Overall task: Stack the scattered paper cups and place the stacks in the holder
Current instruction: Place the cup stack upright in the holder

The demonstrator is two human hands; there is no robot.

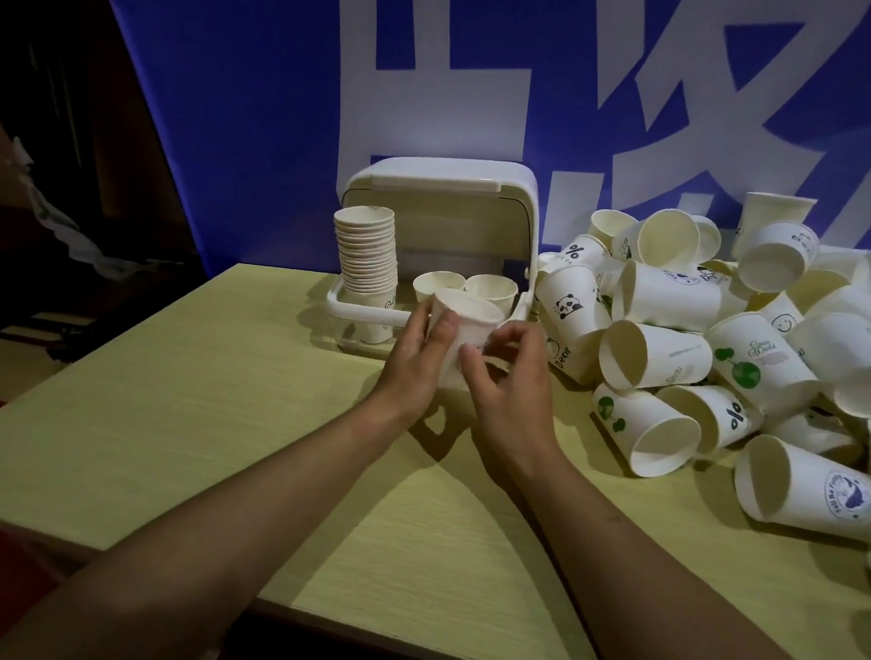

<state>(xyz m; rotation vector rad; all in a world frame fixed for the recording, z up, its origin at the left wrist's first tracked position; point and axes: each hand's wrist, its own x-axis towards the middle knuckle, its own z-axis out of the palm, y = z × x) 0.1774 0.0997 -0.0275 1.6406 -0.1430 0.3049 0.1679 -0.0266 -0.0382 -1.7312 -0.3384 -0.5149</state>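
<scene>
Head view: at frame centre, the left hand (pixel 424 352) and right hand (pixel 509 380) together clasp a white paper cup stack (pixel 461 326), fingers wrapped around its sides, just in front of the white plastic lidded holder (pixel 447 187). Inside the holder stand a tall stack of white cups (pixel 366 251) and two shorter ones. A heap of scattered white printed paper cups (pixel 728 347) fills the right of the pale wooden table (pixel 190 391).
</scene>
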